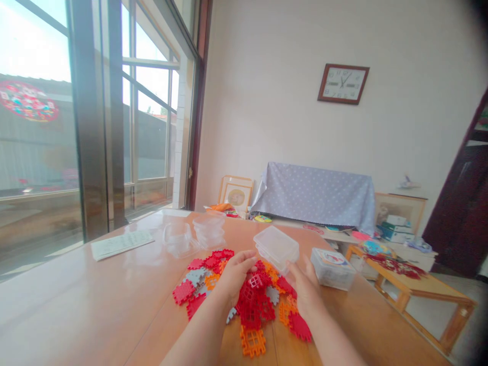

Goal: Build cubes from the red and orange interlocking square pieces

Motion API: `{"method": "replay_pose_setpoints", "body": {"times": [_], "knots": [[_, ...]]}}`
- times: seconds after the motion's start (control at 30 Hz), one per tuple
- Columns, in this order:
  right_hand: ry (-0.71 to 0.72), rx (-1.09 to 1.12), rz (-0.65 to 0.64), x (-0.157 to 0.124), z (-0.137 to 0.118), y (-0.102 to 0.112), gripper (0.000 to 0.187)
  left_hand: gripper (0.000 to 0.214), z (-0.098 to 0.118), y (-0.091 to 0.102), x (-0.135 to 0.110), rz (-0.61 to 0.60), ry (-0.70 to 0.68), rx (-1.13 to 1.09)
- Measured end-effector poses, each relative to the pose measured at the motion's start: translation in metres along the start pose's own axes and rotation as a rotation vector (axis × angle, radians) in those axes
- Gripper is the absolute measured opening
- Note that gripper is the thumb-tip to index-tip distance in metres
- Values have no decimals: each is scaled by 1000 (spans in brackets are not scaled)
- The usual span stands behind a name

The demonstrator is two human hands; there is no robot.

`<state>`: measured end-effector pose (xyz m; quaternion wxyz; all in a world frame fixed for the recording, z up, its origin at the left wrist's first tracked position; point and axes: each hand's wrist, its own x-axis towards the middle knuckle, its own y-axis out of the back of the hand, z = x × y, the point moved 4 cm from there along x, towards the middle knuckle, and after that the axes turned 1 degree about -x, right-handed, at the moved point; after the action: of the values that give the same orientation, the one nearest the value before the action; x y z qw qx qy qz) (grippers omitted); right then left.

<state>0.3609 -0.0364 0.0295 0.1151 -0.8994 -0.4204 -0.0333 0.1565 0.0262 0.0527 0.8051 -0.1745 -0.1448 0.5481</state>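
Note:
A pile of red, orange and grey interlocking plastic building tiles [253,305] lies on the table in front of me. Some are solid squares with notched edges, others are window-like grids. My left hand [237,274] is over the left side of the pile, its fingers and thumb drawn together; what lies between them, if anything, I cannot make out. At the pile's right side is my right hand [305,287], fingers apart and nothing visible in them. Its fingertips are close to the near corner of some stacked clear plastic lids [276,246]; whether they touch I cannot tell.
On the wooden table [95,310] are clear plastic containers [208,234], a printed paper [122,244] and, at right, a closed clear box [331,269] with a pictured label. Beyond stand a low wooden bench [430,292] and a cloth-covered object [316,195]. Windows line the left.

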Motion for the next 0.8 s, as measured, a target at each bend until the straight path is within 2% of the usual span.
{"method": "replay_pose_setpoints", "body": {"times": [0.33, 0.57, 0.67, 0.8], "knots": [[-47, 69, 68, 29, 1, 32, 68, 26, 10, -7, -3, 64, -101, 52], [-174, 201, 109, 44, 25, 22, 60, 21, 13, 5, 4, 108, -169, 131], [-109, 57, 120, 60, 32, 16, 59, 23, 14, 14, 8, 155, -191, 175], [109, -123, 102, 85, 30, 8, 53, 30, 15, 20, 10, 200, -180, 158]]}}
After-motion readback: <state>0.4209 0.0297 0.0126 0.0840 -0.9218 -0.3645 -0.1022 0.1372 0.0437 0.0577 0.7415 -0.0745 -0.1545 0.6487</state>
